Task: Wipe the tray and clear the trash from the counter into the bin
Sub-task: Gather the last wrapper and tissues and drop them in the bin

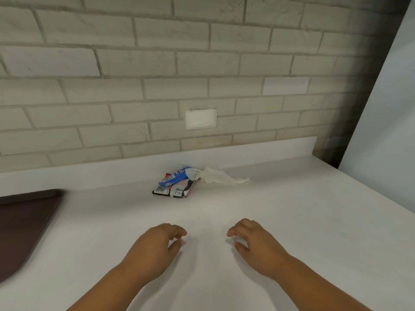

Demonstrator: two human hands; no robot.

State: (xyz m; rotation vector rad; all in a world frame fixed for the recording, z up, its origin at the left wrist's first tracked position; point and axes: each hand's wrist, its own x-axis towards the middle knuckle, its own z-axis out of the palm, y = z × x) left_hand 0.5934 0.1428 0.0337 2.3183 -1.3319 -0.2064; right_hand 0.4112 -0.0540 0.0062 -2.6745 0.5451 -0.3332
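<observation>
A small heap of snack wrappers [173,186], one blue and others black and white, lies on the white counter [292,221] near the back wall. A crumpled white tissue [219,177] touches the heap on its right. A dark brown tray [24,223] shows partly at the left edge. My left hand [157,245] and my right hand [253,241] hover over the counter in front of the trash, side by side and apart. Both have loosely curled fingers and hold nothing. No bin is in view.
A pale brick wall [157,63] with a white outlet cover [200,118] rises behind the counter. A tall white panel [386,108] stands at the right, past the counter's end. The counter's right edge runs diagonally near it.
</observation>
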